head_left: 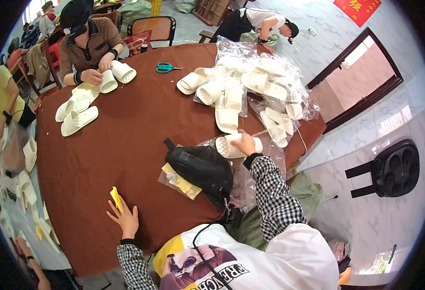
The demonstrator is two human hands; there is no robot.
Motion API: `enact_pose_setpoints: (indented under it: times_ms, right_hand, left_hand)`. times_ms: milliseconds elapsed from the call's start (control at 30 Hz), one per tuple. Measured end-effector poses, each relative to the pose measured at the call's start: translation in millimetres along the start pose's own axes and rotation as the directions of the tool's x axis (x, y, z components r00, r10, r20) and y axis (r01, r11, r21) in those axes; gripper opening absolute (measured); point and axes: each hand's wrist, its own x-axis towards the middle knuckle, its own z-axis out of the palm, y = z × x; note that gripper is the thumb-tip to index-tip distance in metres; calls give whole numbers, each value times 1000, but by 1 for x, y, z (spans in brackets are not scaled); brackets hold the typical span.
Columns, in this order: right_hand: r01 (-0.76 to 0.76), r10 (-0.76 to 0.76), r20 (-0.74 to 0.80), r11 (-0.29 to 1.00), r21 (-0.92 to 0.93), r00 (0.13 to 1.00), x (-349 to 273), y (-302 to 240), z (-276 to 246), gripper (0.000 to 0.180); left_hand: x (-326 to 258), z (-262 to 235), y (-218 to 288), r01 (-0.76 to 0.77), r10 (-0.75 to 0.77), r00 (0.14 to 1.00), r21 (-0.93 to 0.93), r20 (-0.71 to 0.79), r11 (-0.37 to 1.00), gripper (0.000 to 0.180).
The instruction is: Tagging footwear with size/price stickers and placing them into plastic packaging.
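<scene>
On the brown-covered table, my left hand (125, 221) holds a folded yellow slip (117, 199) between its fingers, thumb apart. Farther right, my right hand (246, 144) grips a white slipper (226, 147) by its strap, over clear plastic. Just beyond lies a pile of white slippers (227, 113), several of them within clear bags. Between my forearms rests a black mesh bag (200, 166). A small clear packet with a yellow card (183, 182) lies against it.
Across the table a person (84, 55) handles white slippers (108, 82), with more slippers (79, 120) beside them. Teal-handled scissors (164, 67) lie near the far edge. Another person (270, 26) bends behind the pile. A chair (152, 30) stands beyond the table.
</scene>
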Motion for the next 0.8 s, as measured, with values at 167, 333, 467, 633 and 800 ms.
enact_pose_setpoints:
  times_ms: [167,333,467,633,800]
  right_hand:
    - [201,-73,-245,812,548,967,27,-33,-15,33]
    - [432,-181,-421,636,639,889,35,-106,-34,43]
    - [392,-717,64,451,801,694,-42,-196,-83,39]
    - [648,-727,-120,509,566,676,-82,-175,-80,49]
    - [629,-623,-91,760,164,777,-112,-113,-68,50]
  left_hand:
    - [0,1,0,-2,2,1000,8,3,1000,81]
    - [4,4,6,-41,41,999,-1,10,999,81]
    - [0,4,-6,-6,6,1000,22,0,1000,80]
    - [2,7,-3,-28,29,999,32,-14,999,81]
    - [5,11,-7,-25,27,999,38,-42,999,83]
